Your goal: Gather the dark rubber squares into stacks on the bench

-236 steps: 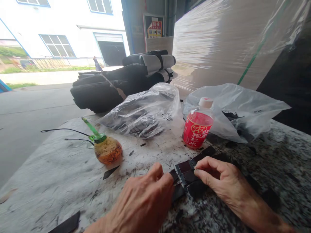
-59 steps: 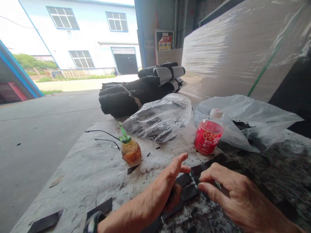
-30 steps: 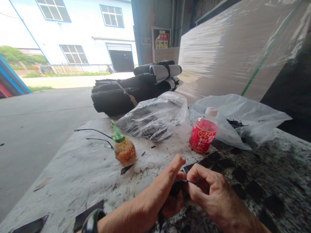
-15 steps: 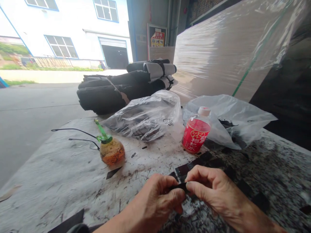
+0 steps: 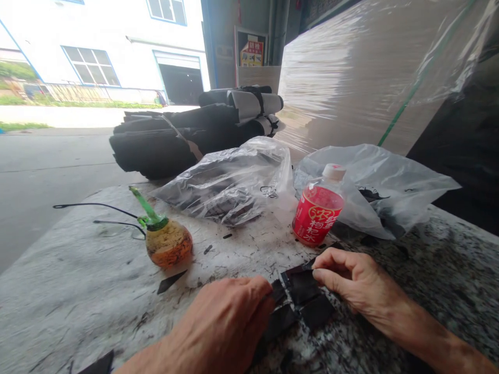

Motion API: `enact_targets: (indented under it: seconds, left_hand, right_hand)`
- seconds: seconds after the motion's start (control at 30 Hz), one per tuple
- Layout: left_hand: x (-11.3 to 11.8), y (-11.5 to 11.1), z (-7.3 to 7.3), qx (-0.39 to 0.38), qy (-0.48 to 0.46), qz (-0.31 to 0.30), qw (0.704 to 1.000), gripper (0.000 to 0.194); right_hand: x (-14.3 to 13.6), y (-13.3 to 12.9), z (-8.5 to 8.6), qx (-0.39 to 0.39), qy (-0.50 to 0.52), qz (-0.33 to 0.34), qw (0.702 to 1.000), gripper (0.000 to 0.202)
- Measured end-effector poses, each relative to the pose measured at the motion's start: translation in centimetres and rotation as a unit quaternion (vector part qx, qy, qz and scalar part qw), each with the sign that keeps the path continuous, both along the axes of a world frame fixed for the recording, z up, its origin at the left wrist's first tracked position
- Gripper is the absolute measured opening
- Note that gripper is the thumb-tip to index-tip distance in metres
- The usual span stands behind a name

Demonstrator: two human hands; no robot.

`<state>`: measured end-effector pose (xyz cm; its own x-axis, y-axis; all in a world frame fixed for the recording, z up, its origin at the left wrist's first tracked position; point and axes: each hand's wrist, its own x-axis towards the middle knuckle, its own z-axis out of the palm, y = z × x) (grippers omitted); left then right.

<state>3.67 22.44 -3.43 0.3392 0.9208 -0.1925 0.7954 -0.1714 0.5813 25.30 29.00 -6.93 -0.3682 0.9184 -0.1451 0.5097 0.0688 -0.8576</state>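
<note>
Head view shows the left hand point(image 5: 224, 324) and right hand point(image 5: 351, 283) with fingers pinched on dark square pieces point(image 5: 302, 288) lying on the speckled tabletop point(image 5: 429, 270), near a red bottle point(image 5: 317, 215).

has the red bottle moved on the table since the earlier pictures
No. The red bottle stands in the same place, in front of the clear plastic bag, right of the round orange bottle. Only the head camera shifted.
</note>
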Motion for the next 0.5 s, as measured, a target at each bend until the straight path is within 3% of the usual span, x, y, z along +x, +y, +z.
enact_targets:
  seconds: [0.13, 0.27, 0.5]
  left_hand:
    - [0.5, -0.1, -1.2, 0.047, 0.160, -0.104, 0.980, 0.015]
    - [0.7, -0.3, -2.6, 0.124, 0.170, -0.145, 0.967, 0.028]
    - [1.0, 0.0, -3.3, 0.122, 0.191, -0.157, 0.961, 0.030]
  right_hand:
    - [-0.2, 0.7, 0.2, 0.017, -0.016, 0.005, 1.000, 0.015]
    - [-0.6, 0.9, 0.5, 0.014, -0.019, 0.018, 1.000, 0.014]
    - [-1.0, 1.2, 0.1, 0.011, -0.033, 0.032, 0.999, 0.012]
